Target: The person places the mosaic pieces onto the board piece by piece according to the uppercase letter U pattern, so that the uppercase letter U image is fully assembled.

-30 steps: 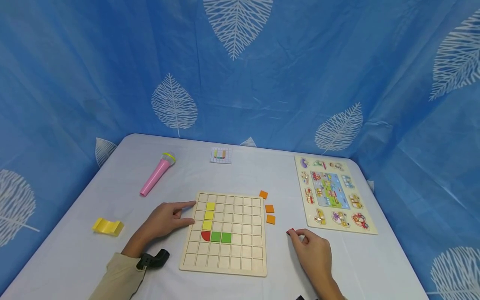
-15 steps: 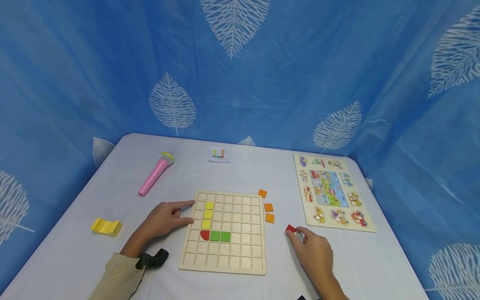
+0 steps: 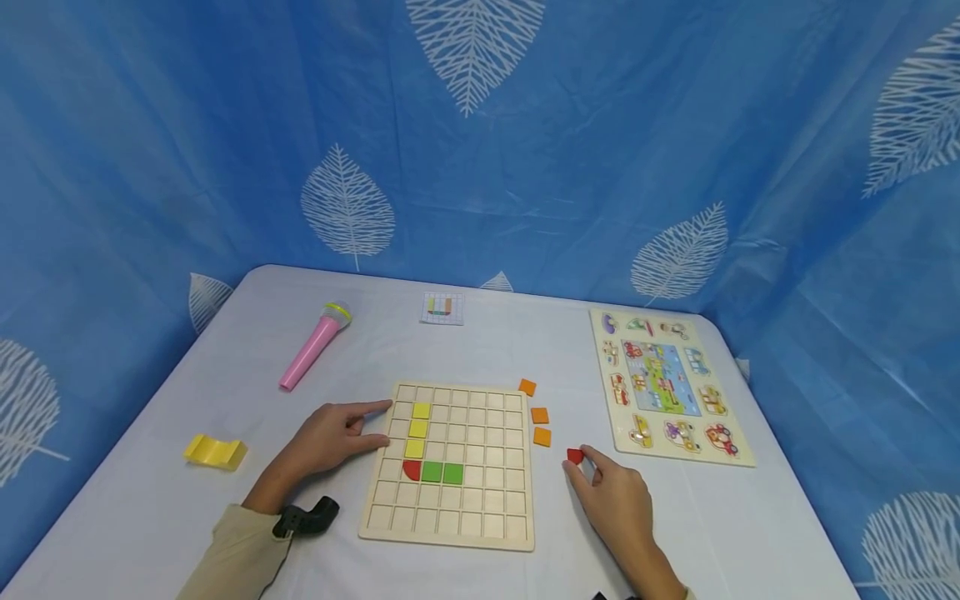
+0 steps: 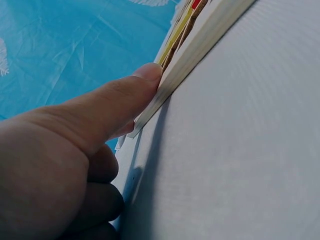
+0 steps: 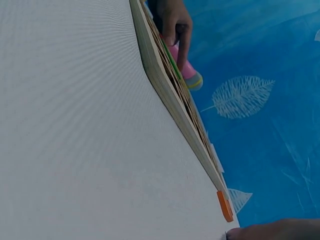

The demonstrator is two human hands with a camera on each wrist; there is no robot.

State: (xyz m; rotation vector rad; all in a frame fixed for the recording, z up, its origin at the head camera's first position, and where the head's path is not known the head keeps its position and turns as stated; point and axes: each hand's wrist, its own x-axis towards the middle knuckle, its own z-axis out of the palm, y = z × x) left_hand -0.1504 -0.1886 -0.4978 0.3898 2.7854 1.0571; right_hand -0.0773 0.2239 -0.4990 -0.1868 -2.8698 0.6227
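In the head view a wooden grid board (image 3: 492,525) lies mid-table. Set in its cells are several yellow square tiles (image 3: 417,428), a rounded red tile (image 3: 412,471) and two green tiles (image 3: 453,474). My left hand (image 3: 327,439) rests at the board's left edge, thumb and index finger extended against it; in the left wrist view the thumb (image 4: 117,97) touches the rim. Right of the board, my right hand (image 3: 618,504) pinches a small red tile (image 3: 575,456) between thumb and index finger, low over the table. Orange tiles (image 3: 542,437) lie between that hand and the board.
A pattern card (image 3: 442,309) lies at the back. To the left are a pink toy microphone (image 3: 311,354) and a yellow block (image 3: 215,452). A picture puzzle board (image 3: 622,429) occupies the right side. Blue curtain (image 3: 480,192) surrounds the table.
The right hand has shifted slightly left, and the red tile has turned in its fingers, showing more of its face. The left hand and the board stay put.
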